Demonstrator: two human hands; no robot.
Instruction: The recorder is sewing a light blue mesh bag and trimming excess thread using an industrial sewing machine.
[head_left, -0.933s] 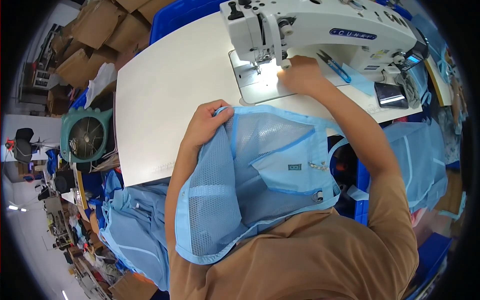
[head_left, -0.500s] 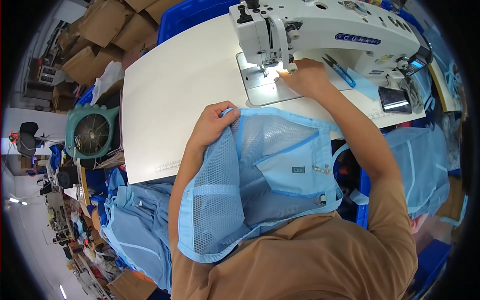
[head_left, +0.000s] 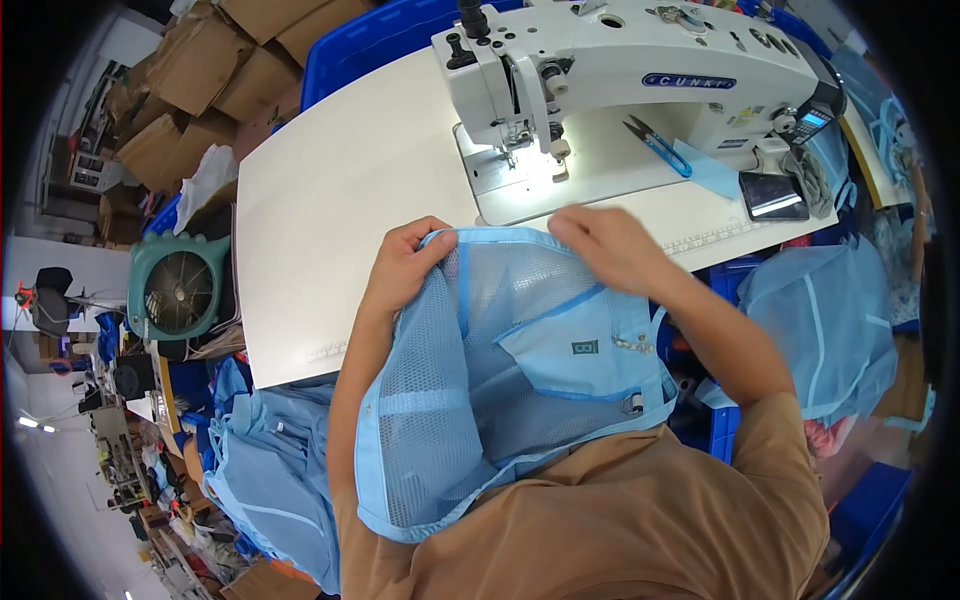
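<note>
A light blue mesh bag (head_left: 440,350) with a bound edge hangs across my lap and the table's front edge. A solid-cloth pocket (head_left: 570,345) with a small label and a short chain of beads shows on its mesh. My left hand (head_left: 408,262) pinches the bag's top band at its left corner, thumb on top. Farther right on the same band, my right hand (head_left: 607,245), slightly blurred, closes its fingers on the edge. Beyond the hands stands a white sewing machine (head_left: 640,70), its lamp lit over the needle plate (head_left: 495,175); no cloth lies under the needle.
Blue-handled thread snips (head_left: 660,148), a scrap of blue cloth (head_left: 708,172) and a phone (head_left: 773,197) lie right of the needle. A green fan (head_left: 180,287) stands left of the white table (head_left: 330,180). More blue mesh pieces (head_left: 825,320) hang at the right and others (head_left: 280,450) at the left.
My right hand has come back from beside the needle to the bag's top edge and taken hold of it. My left hand keeps its grip on the corner.
</note>
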